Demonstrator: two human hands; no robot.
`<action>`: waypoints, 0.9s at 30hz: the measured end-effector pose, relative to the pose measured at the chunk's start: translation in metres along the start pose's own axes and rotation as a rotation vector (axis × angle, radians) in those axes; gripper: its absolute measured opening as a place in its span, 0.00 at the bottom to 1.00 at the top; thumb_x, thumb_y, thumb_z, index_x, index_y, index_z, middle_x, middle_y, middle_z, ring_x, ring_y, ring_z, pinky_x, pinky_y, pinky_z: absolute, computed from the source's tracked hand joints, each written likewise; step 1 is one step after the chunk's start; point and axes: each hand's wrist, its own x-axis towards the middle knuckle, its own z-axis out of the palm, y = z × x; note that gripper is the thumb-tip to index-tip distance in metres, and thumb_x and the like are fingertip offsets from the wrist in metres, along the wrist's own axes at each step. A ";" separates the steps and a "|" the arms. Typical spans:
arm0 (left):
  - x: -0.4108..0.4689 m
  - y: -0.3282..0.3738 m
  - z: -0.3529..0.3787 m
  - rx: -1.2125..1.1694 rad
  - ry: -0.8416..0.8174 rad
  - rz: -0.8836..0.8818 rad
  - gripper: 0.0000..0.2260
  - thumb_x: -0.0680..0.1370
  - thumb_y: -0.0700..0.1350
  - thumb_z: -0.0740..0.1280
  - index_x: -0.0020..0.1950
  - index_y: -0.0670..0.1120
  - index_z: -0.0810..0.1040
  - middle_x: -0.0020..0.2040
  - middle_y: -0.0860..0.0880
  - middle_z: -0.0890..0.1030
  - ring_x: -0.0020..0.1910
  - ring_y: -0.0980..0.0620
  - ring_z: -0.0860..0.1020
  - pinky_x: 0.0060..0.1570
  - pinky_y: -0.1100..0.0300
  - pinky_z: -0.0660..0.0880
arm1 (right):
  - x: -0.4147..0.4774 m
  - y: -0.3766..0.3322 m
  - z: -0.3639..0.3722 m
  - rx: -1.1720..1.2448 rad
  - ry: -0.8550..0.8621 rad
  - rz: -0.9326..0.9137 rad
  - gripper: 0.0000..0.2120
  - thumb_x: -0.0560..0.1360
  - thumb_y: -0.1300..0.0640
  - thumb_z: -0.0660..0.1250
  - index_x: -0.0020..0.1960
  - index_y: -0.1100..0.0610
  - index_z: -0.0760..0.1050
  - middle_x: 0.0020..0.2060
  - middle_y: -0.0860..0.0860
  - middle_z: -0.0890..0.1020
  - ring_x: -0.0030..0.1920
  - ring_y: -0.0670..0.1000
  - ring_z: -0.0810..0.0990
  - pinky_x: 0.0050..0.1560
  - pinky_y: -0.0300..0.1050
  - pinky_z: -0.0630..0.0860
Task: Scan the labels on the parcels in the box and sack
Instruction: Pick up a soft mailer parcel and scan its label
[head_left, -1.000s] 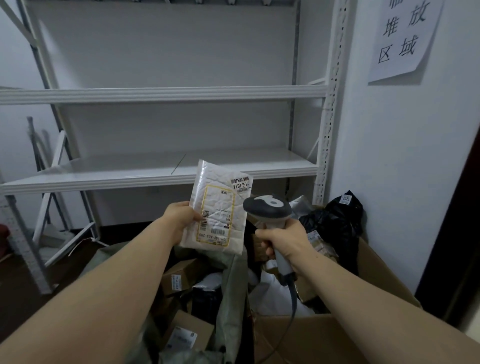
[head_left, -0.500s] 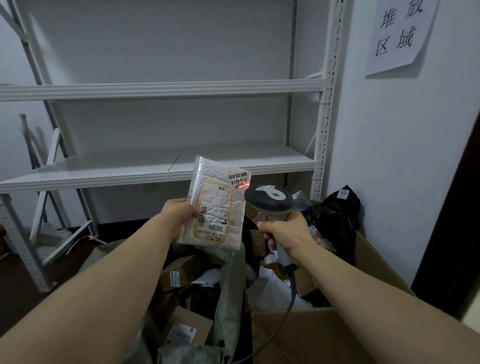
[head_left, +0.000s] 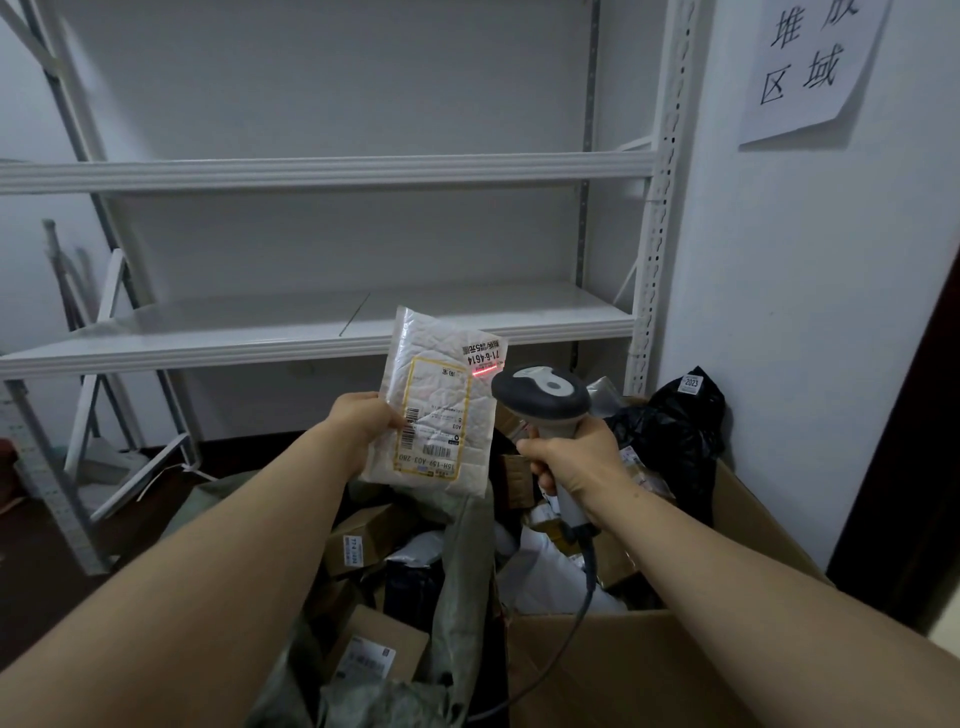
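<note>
The left hand (head_left: 358, 421) pinched the white padded parcel (head_left: 439, 410) by its left edge, upright. Just right of it, the right hand (head_left: 576, 460) clenched the scanner (head_left: 543, 397), whose red line (head_left: 485, 371) fell on the parcel's upper-right label. Below both sat the sack (head_left: 462, 571) and box (head_left: 623, 670).

One white padded parcel (head_left: 436, 410), one scanner (head_left: 545, 400), two hands, two shelves, one wall notice (head_left: 810, 62)

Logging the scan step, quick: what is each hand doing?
Left hand: closed on the white padded mailer parcel.
Right hand: closed on the grey handheld barcode scanner.
</note>
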 end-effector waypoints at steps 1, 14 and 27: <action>0.001 0.000 0.000 0.007 0.000 -0.002 0.09 0.73 0.28 0.65 0.43 0.41 0.79 0.49 0.37 0.81 0.49 0.35 0.80 0.50 0.35 0.77 | 0.000 0.000 0.000 0.000 0.001 -0.001 0.10 0.70 0.69 0.68 0.33 0.60 0.72 0.21 0.53 0.73 0.19 0.49 0.68 0.23 0.39 0.66; 0.009 -0.004 -0.003 0.008 0.028 -0.020 0.08 0.73 0.28 0.65 0.47 0.39 0.79 0.48 0.39 0.81 0.48 0.37 0.81 0.51 0.38 0.77 | 0.003 0.002 0.000 -0.019 -0.029 0.007 0.08 0.70 0.68 0.70 0.36 0.60 0.74 0.23 0.54 0.75 0.20 0.48 0.69 0.23 0.39 0.67; 0.021 -0.051 0.014 0.517 0.089 -0.039 0.19 0.75 0.36 0.69 0.64 0.33 0.72 0.62 0.36 0.75 0.62 0.38 0.75 0.53 0.53 0.73 | 0.019 0.042 0.000 -0.009 -0.018 0.231 0.10 0.73 0.67 0.69 0.34 0.61 0.72 0.25 0.55 0.74 0.23 0.51 0.70 0.29 0.43 0.68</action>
